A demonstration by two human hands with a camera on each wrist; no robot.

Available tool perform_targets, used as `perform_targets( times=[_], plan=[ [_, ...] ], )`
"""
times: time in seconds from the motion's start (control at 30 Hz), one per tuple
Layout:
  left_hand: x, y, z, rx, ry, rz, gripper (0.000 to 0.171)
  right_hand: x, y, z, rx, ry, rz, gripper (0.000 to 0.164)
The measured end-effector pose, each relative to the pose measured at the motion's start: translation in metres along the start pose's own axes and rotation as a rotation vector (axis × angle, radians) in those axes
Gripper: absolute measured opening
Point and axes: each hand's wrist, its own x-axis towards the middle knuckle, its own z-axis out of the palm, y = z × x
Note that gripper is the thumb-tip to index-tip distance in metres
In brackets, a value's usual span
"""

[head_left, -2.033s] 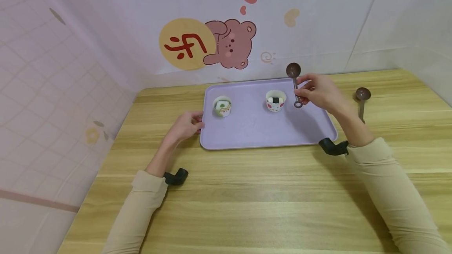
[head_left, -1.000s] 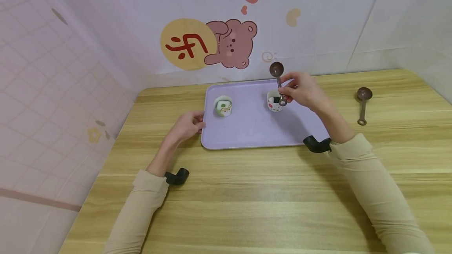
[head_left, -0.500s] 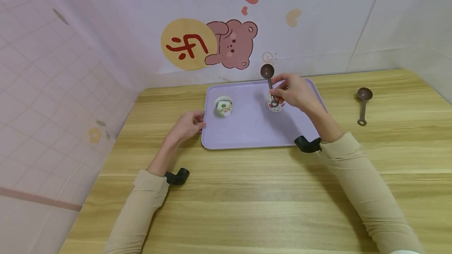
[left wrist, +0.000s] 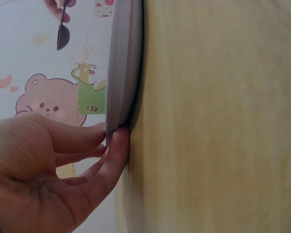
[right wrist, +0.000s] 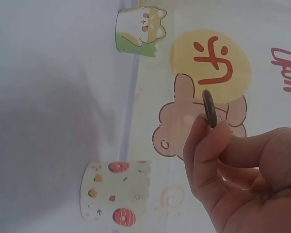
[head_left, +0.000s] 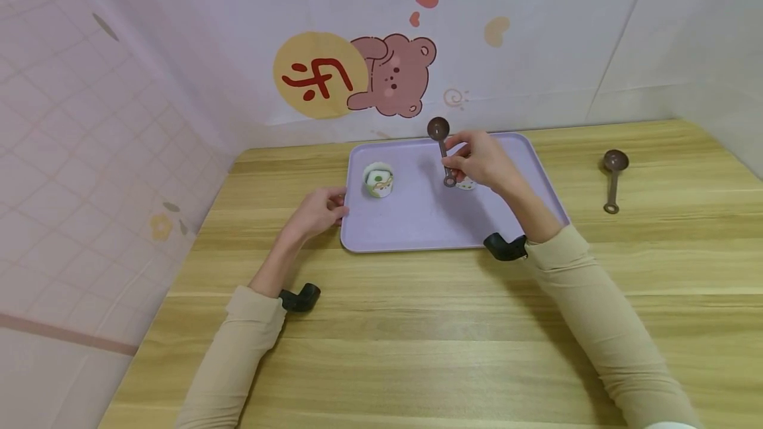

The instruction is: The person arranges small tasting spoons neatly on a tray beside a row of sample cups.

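My right hand [head_left: 484,163] pinches the handle of a brown measuring spoon [head_left: 438,129], held up above the lilac tray [head_left: 405,220] with its bowl toward the back wall. Behind that hand a paper cup with a donut print [right wrist: 116,194] stands on the tray; the head view shows only a sliver of it. My left hand [head_left: 314,212] grips the tray's left rim between thumb and fingers, as the left wrist view shows [left wrist: 117,141]. Near that rim stands a green-and-white paper cup [head_left: 379,189] holding a white piece with a green dot.
A second brown measuring spoon [head_left: 614,171] lies on the wooden table [head_left: 393,336], right of the tray. Behind the table rises a white wall cloth [head_left: 524,78] with a bear print. Another pale wall covering [head_left: 71,151] borders the left side.
The right hand has carried the spoon leftward across the tray, and has come in front of the donut-print cup, now mostly hidden. The left hand has stayed at the tray's rim.
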Motion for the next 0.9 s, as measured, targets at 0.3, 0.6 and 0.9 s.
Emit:
perform_targets(
  times=[0.3,0.6,0.9],
  plan=[
    [-0.001,0.0,-0.001,-0.003,-0.004,-0.008,0.052,0.005,-0.003,0.017,0.023,-0.004,0.031,0.025],
    [0.001,-0.001,-0.001,-0.012,-0.009,-0.008,0.052,0.008,-0.004,0.03,-0.003,-0.035,0.038,0.029],
    [0.001,0.0,-0.001,-0.01,-0.004,-0.007,0.051,0.009,-0.007,0.043,-0.004,-0.064,0.052,0.026]
  ],
)
